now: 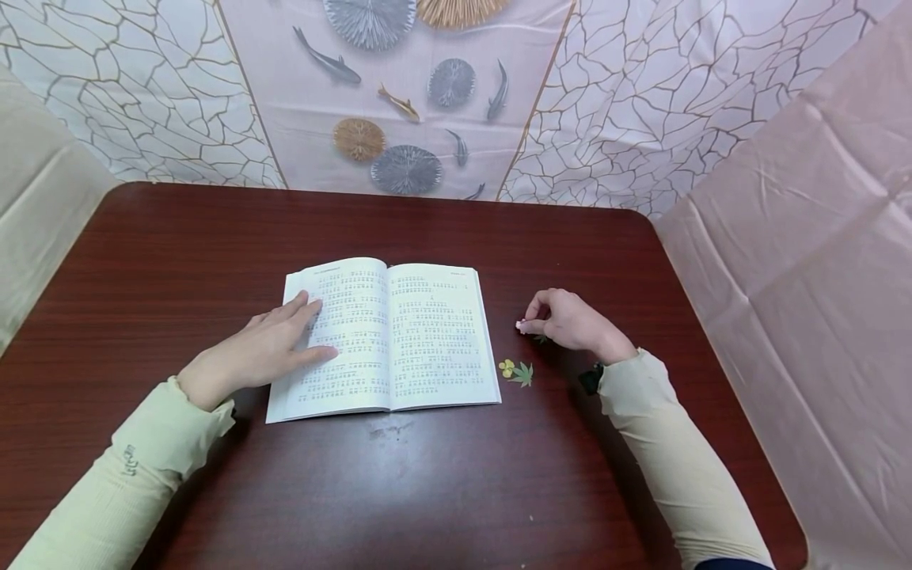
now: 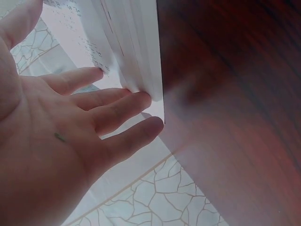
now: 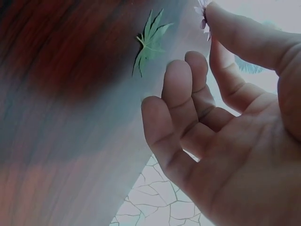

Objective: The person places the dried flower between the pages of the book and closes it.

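An open book (image 1: pixel 442 340) with printed pages lies on the dark wooden table. My left hand (image 1: pixel 260 348) rests on its left page, fingers spread and fairly straight; the left wrist view shows the fingertips (image 2: pixel 153 126) at the page edges. To the right of the book, my right hand (image 1: pixel 570 321) pinches a small pale pink flower (image 1: pixel 522 326) between thumb and index finger. In the right wrist view the flower (image 3: pixel 204 18) is partly cut off by the frame's top. A green leaf (image 3: pixel 149 42) lies on the table near that hand, mostly hidden in the head view.
A yellow flower (image 1: pixel 507 368) and another green lobed leaf (image 1: pixel 523 374) lie side by side, just right of the book's lower right edge. Patterned cloth (image 1: pixel 214 95) hangs behind the table (image 1: pixel 427 491), and a plain pinkish cloth (image 1: pixel 798 277) borders the right side.
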Action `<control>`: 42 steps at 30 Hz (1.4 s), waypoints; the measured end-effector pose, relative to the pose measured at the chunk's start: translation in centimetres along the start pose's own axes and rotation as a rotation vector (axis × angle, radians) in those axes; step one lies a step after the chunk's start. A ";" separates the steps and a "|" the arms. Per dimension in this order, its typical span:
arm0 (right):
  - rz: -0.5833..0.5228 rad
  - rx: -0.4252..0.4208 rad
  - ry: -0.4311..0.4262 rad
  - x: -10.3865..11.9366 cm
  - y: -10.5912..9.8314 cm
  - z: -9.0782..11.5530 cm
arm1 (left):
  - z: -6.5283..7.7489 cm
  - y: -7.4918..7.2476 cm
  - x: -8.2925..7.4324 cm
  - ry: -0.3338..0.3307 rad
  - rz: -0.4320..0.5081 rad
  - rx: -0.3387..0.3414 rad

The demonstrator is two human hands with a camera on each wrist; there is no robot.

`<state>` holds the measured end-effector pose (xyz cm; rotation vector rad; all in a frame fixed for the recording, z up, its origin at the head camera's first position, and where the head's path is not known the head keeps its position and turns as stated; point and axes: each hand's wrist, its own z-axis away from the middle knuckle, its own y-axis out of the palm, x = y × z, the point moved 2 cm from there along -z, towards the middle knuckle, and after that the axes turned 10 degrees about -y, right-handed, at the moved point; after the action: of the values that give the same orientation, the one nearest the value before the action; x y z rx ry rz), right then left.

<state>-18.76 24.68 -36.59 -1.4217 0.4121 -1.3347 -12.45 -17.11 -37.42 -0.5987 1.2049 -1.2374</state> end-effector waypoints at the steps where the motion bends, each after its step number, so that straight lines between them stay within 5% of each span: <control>1: -0.003 -0.002 -0.005 0.0 0.0 0.0 | 0.0 0.0 0.0 0.000 -0.001 -0.001; 42: -0.145 -0.101 -0.174 2.8 2.1 -1.9 | 0.1 0.0 -0.1 -0.002 0.000 -0.010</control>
<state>-18.69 20.81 -37.46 -1.6641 0.2685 -1.3067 -12.30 -17.05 -37.39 -0.6077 1.2100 -1.2313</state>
